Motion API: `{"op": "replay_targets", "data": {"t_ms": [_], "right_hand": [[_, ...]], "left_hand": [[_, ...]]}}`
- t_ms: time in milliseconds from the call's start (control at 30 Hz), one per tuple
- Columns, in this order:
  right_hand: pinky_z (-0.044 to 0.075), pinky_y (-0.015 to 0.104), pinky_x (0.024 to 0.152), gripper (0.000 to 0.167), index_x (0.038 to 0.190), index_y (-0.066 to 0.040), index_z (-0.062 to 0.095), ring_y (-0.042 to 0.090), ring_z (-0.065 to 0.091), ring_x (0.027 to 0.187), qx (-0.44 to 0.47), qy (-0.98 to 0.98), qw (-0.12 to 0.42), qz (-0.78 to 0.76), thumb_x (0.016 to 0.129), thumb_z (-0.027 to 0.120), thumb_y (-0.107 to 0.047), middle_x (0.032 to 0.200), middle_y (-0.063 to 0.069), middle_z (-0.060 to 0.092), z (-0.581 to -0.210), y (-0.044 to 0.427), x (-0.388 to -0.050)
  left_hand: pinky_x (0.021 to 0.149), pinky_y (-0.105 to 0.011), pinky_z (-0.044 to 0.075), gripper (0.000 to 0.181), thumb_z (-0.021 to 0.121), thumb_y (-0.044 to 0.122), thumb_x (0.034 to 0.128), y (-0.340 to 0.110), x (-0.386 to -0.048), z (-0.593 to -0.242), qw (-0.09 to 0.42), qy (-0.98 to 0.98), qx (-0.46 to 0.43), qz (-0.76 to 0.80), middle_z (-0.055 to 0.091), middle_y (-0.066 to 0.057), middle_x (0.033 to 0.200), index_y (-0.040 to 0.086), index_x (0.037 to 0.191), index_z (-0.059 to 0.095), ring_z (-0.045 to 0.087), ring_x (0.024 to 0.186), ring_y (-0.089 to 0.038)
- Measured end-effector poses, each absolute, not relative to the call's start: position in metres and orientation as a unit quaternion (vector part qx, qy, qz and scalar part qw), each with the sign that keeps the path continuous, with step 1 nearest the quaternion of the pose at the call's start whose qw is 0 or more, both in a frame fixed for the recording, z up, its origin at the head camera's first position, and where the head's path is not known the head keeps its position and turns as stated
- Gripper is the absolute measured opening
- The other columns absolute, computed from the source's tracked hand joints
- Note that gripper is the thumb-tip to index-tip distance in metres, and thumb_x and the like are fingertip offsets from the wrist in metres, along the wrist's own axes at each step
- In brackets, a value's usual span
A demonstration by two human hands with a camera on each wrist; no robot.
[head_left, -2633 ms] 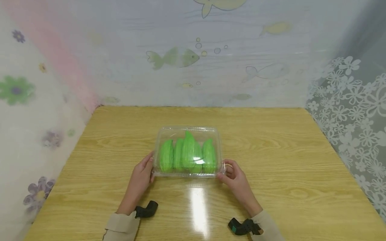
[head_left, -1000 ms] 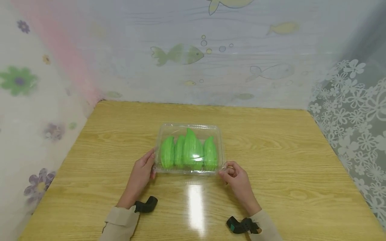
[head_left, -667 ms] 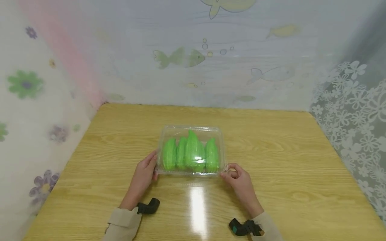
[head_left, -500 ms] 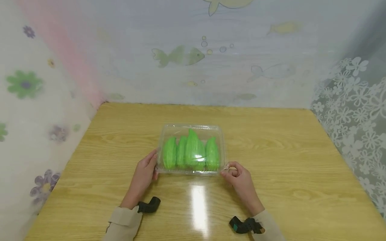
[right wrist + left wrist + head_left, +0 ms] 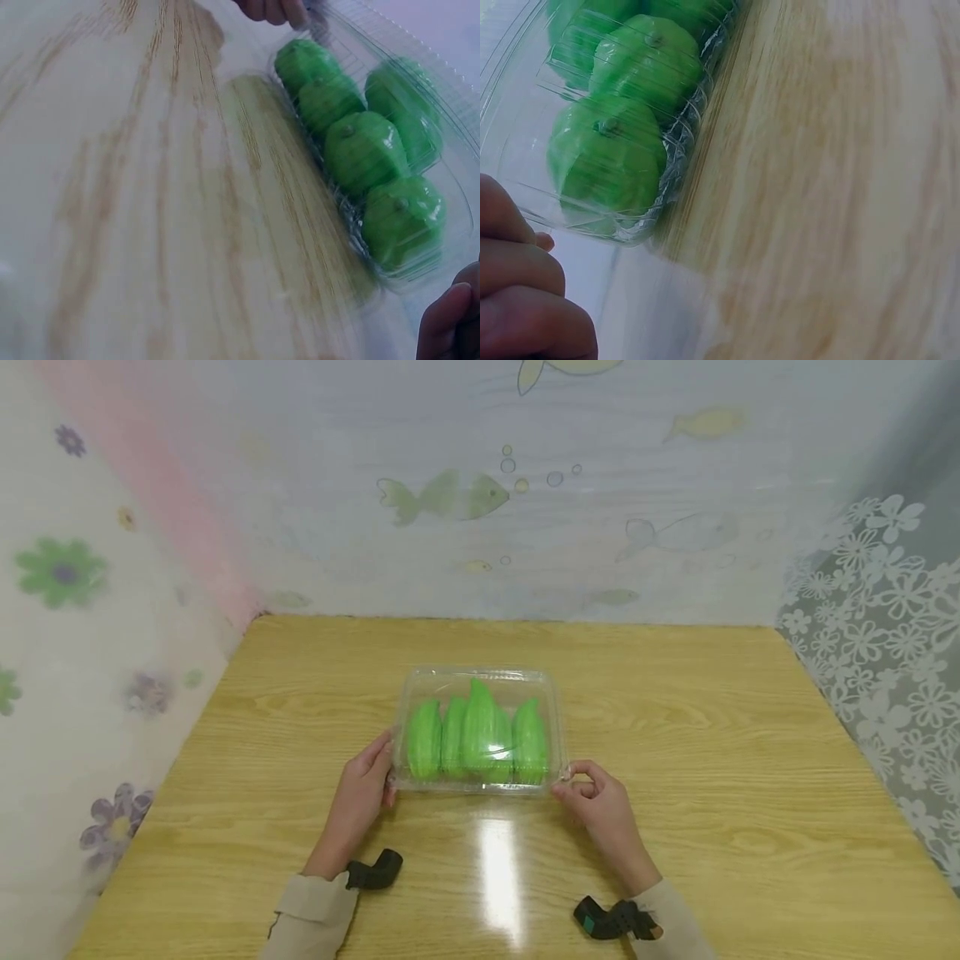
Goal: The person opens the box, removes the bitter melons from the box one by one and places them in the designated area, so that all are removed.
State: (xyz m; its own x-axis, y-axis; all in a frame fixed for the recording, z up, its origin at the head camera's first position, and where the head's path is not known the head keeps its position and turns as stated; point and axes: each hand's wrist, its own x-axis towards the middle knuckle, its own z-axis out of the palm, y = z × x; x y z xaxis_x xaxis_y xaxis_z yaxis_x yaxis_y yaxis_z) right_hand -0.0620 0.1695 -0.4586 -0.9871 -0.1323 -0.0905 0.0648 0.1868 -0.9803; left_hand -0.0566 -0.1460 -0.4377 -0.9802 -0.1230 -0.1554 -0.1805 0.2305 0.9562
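Observation:
A clear plastic clamshell box [image 5: 517,685], lid closed, sits at the middle of the view. Inside lie several green gourd-like pieces [image 5: 480,735], ribbed, with pointed ends; their stem ends show through the wall in the left wrist view, where one gourd [image 5: 607,154] is nearest the hand. My left hand [image 5: 358,789] grips the box's left side, its fingers [image 5: 525,300] partly curled at the edge. At the front right corner my right hand [image 5: 603,806] pinches the rim between thumb and fingers. Whether the box touches the table cannot be told.
A wood-grain table [image 5: 697,735] lies under the box, with a bright light reflection [image 5: 498,877] near its front. Walls painted with fish [image 5: 450,497] and flowers [image 5: 62,572] close off the back and sides. Black wrist mounts [image 5: 375,868] sit by both sleeves.
The box and both hands appear slightly further right and up in the head view, while the whole scene also shifts a little. Both hands keep hold of the box throughout.

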Motion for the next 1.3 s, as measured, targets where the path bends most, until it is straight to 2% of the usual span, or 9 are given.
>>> {"op": "replay_targets", "data": {"t_ms": [233,467,700,867,1100,1300], "right_hand": [[0.026,0.022,0.039,0.033,0.096,-0.004,0.051,0.008,0.030,0.042,-0.029,0.761,0.077,-0.643,0.079,0.069,-0.026,0.050,0.000,0.038,-0.456,0.167,-0.065],[0.027,0.023,0.039,0.030,0.080,-0.003,0.056,0.011,0.032,0.041,-0.010,0.757,0.038,-0.652,0.080,0.067,-0.031,0.047,0.003,0.038,-0.461,0.163,-0.066],[0.027,0.024,0.039,0.024,0.083,-0.003,0.055,0.011,0.033,0.041,-0.023,0.748,0.028,-0.663,0.084,0.063,-0.026,0.048,0.003,0.038,-0.462,0.159,-0.066],[0.036,0.026,0.046,0.022,0.084,-0.002,0.054,0.016,0.039,0.047,-0.067,0.753,0.026,-0.655,0.090,0.054,-0.023,0.053,0.005,0.042,-0.462,0.159,-0.066],[0.042,0.029,0.049,0.031,0.084,0.000,0.052,0.021,0.044,0.052,-0.132,0.734,-0.013,-0.666,0.099,0.033,-0.019,0.060,0.012,0.046,-0.464,0.162,-0.071],[0.042,0.030,0.048,0.026,0.086,0.005,0.052,0.021,0.046,0.054,-0.136,0.716,-0.012,-0.685,0.098,0.034,-0.010,0.066,0.015,0.048,-0.461,0.161,-0.072]], "left_hand": [[0.041,-0.032,0.041,0.044,0.037,0.044,0.0939,-0.149,-0.061,-0.438,0.021,0.790,-0.092,0.605,0.048,-0.011,0.057,0.024,0.133,0.042,0.045,0.044,-0.017],[0.041,-0.032,0.041,0.046,0.036,0.043,0.0947,-0.152,-0.064,-0.440,0.026,0.796,-0.072,0.600,0.049,-0.012,0.056,0.022,0.136,0.037,0.047,0.045,-0.019],[0.041,-0.031,0.041,0.044,0.037,0.038,0.0959,-0.156,-0.067,-0.441,0.023,0.801,-0.067,0.595,0.049,-0.013,0.059,0.019,0.135,0.038,0.048,0.046,-0.019],[0.041,-0.031,0.040,0.042,0.036,0.039,0.0956,-0.158,-0.069,-0.442,0.029,0.798,-0.077,0.597,0.049,-0.012,0.060,0.023,0.134,0.039,0.047,0.047,-0.019],[0.042,-0.030,0.039,0.041,0.036,0.033,0.0968,-0.157,-0.073,-0.434,0.027,0.801,-0.084,0.593,0.048,-0.009,0.056,0.029,0.138,0.032,0.045,0.046,-0.016],[0.041,-0.028,0.038,0.041,0.036,0.024,0.0978,-0.151,-0.069,-0.415,0.022,0.798,-0.075,0.598,0.047,-0.010,0.056,0.024,0.138,0.033,0.044,0.045,-0.014]]}}
